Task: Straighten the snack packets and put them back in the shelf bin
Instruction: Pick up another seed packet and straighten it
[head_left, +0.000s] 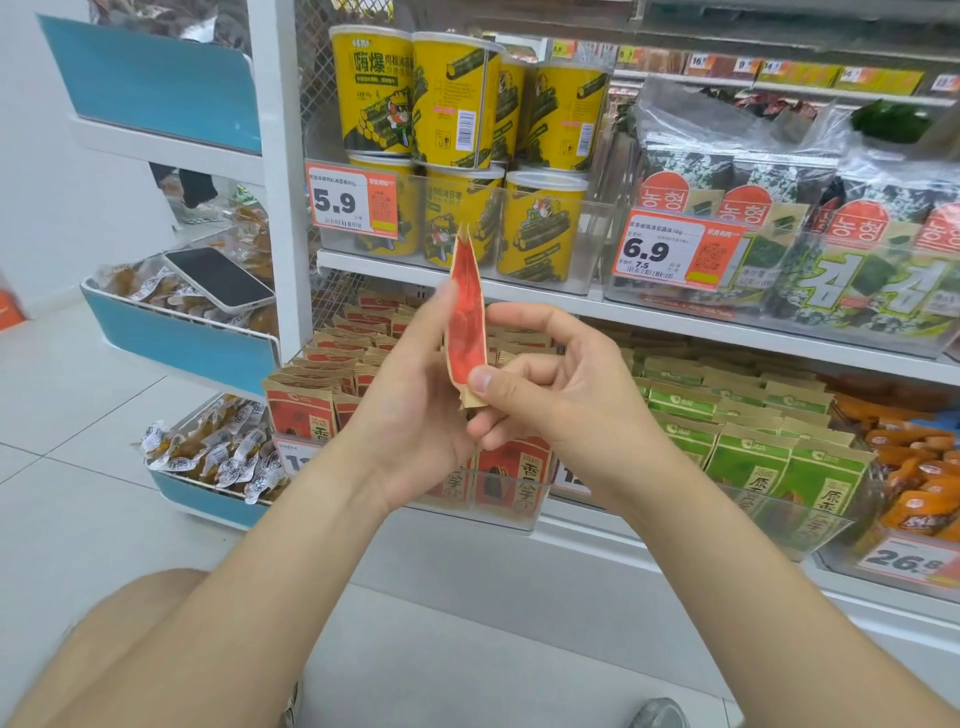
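Upright red snack packet — edge-on, pinched between left grip and right grip

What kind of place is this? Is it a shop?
Very likely a shop's snack aisle: shelves carry stacked yellow tubs, seaweed packs and rows of red packets, with orange price tags in front.

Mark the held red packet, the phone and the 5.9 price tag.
red packet (467, 322): head view, middle of its red face.
phone (218, 278): head view, centre of its dark screen.
5.9 price tag (336, 202): head view, on the printed digits.
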